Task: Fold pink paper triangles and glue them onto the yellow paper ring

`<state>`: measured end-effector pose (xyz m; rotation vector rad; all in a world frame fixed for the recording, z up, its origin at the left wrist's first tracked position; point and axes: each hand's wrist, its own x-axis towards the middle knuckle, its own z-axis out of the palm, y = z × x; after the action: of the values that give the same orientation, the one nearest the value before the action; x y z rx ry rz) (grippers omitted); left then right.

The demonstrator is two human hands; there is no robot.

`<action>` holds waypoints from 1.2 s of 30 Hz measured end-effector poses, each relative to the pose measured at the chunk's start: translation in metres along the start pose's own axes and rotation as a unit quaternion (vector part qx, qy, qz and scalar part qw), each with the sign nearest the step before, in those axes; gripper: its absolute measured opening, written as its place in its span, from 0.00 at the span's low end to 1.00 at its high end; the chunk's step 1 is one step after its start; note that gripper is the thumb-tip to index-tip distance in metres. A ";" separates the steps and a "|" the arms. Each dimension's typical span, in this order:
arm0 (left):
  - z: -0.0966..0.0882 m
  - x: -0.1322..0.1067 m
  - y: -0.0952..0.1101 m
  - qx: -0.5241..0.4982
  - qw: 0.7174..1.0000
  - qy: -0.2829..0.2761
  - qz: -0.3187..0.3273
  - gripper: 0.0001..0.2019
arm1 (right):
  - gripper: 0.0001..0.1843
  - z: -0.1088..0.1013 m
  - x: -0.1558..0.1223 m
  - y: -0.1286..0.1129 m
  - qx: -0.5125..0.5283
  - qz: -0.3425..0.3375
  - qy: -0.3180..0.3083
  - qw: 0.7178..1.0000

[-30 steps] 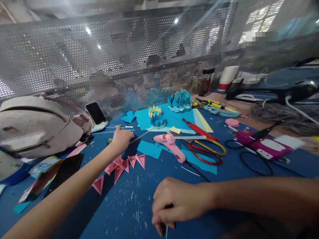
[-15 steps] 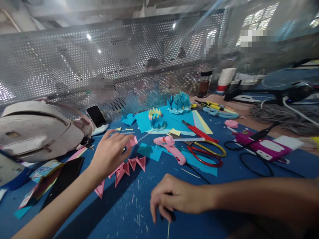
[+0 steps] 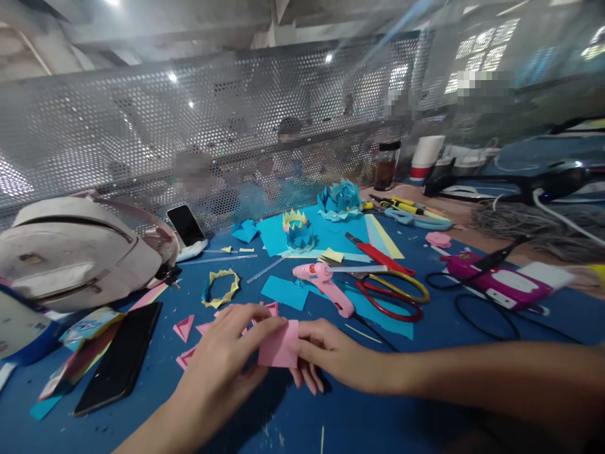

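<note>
Left hand (image 3: 227, 343) and right hand (image 3: 331, 350) hold one pink paper square (image 3: 280, 348), each grip nearly closed; one glue gun (image 3: 326, 284) lies beyond.

Light moderate, dim at four to five o'clock. The bright, gridded, rectangular window (image 3: 486, 47) glares at two; bluish flare streaks at one. White glints on the grey, perforated metal screen (image 3: 236, 113) at ten and twelve. Shadow on the flat blue worktop (image 3: 350, 416) near six. Background hazy; edges stretched; patches pixelated.
</note>
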<state>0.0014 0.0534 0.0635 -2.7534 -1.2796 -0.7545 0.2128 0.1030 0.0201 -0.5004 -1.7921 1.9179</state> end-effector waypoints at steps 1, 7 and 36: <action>0.000 0.000 -0.002 -0.013 1.000 0.006 -0.001 0.25 | 0.28 0.000 0.000 -0.001 -0.007 0.004 0.005 1.000; -0.001 0.001 0.000 -0.184 0.973 0.062 -0.127 0.17 | 0.29 -0.003 -0.001 -0.002 -0.046 0.017 0.008 0.999; -0.001 0.000 0.002 -0.300 0.926 0.073 -0.219 0.15 | 0.29 -0.003 -0.003 -0.003 -0.094 0.026 0.011 0.995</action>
<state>0.0024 0.0515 0.0645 -2.7437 -1.9288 -1.5903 0.2168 0.1038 0.0231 -0.6348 -1.9739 1.7788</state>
